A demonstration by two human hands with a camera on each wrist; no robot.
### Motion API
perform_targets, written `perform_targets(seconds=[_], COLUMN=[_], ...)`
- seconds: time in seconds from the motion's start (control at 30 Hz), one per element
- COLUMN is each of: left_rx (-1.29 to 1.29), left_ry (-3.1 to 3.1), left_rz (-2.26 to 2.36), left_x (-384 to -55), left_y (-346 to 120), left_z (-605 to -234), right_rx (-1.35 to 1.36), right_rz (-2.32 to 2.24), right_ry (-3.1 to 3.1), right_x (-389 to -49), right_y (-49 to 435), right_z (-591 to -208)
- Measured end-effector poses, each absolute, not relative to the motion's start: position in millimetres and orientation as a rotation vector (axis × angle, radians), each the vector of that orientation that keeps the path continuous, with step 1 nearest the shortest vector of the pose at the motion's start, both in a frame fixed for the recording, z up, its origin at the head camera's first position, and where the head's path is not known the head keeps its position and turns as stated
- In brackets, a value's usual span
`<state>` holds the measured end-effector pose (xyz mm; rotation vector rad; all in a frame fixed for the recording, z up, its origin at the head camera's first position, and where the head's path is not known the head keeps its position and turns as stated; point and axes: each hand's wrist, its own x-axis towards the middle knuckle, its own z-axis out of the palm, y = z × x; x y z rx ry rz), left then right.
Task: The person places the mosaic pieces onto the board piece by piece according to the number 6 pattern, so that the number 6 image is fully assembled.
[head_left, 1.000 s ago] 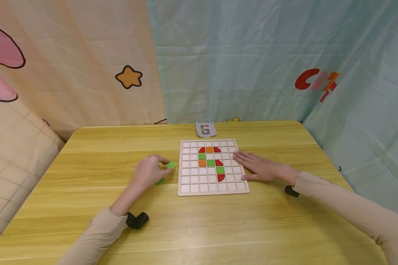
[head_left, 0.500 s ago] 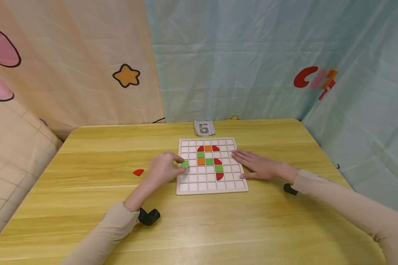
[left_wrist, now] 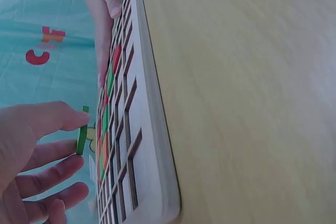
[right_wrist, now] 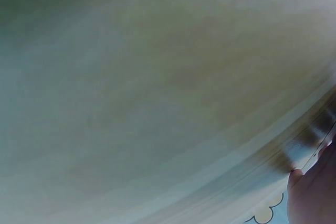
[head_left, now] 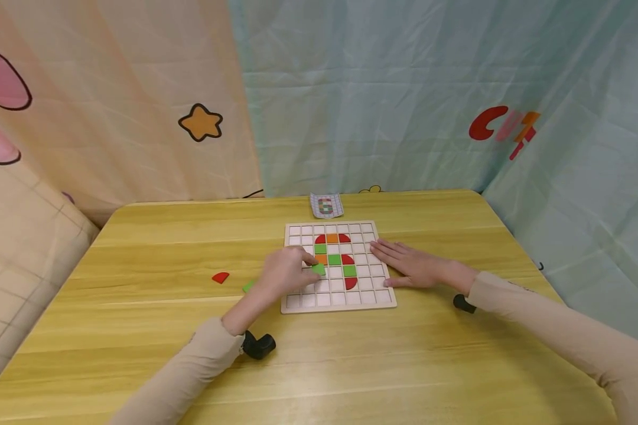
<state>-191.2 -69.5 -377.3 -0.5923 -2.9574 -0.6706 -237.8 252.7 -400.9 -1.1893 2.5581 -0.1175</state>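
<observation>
My left hand pinches a green square tile between thumb and fingertips. In the left wrist view the same tile is held on edge, just above the grid. Under it lies a wooden grid board, where red quarter-round, orange and green square tiles form a curved figure. An orange tile on the board is partly covered by the left fingers. My right hand lies flat with its fingers spread, fingertips and thumb on the board's right edge. Only part of that hand shows in the right wrist view.
Left of the board, a red quarter-round tile and a green tile, partly hidden by the left hand, lie on the wooden table. Behind the board is a small printed card with a coloured grid figure. Printed curtains stand behind the table.
My left hand has carried the green tile rightward from the table beside the board to over the grid below the orange tile. The right hand has stayed at the board's edge.
</observation>
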Motion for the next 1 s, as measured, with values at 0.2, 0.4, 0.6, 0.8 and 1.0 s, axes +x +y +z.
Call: perform_targets(seconds=[0.2,0.4,0.6,0.8,1.0], left_rx=[-0.647,-0.657,-0.717,-0.758,-0.751], left_ry=[-2.963,-2.976,-2.989,-2.976,-2.978], left_rz=[-0.721,-0.750,-0.704,-0.683,-0.675], left_x=[-190,-190,-190,-188,-187], left_y=[-57,-47,-43,-40,-39], left_z=[-378,-381,-385,-388,-387], right_rx=[-1.194,-1.198,-1.184,-1.186,-1.189], right_rz=[-0.124,-0.126,-0.122,-0.147,-0.134], right_ry=[2.561,2.565,2.563,2.566,2.573], right_x=[-238,-238,-238,-237,-238], right_y=[253,253,252,253,253], right_z=[-401,-401,-402,-404,-404])
